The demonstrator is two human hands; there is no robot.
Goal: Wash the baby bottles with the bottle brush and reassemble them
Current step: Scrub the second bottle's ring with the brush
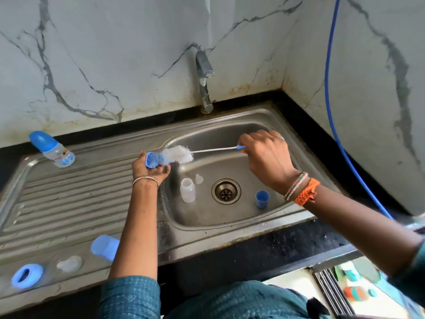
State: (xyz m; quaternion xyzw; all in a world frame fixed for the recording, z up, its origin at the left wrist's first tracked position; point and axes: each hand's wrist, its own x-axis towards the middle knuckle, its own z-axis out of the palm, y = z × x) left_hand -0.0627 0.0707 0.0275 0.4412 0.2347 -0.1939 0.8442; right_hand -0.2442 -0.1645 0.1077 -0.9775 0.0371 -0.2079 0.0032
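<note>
1. Blue cap (pixel 153 160) sits in the left hand (pixel 149 169), fingers curled round it, held over the left rim of the basin (pixel 230 217).
2. Brush (pixel 179 154): the white bristle head meets the cap's open end, just right of the left hand; its thin shaft runs right to the blue handle.
3. Right hand (pixel 266 155) grips the handle end, fingers closed round it, above the basin's back half.
4. Inside the basin: a clear bottle (pixel 188 189) stands upright left of the drain (pixel 226 191); a clear nipple (pixel 199 178) lies just behind it; a second blue cap (pixel 262 199) stands right of the drain. All three are below and apart from both hands.
5. On the drainboard (pixel 69 192): an assembled bottle (pixel 54 149) stands at the far left; a ring (pixel 27 275), another nipple (pixel 69 263) and a blue cover (pixel 105 247) lie along the near edge, left of the left forearm.
6. Tap (pixel 204 81) stands behind the basin.
</note>
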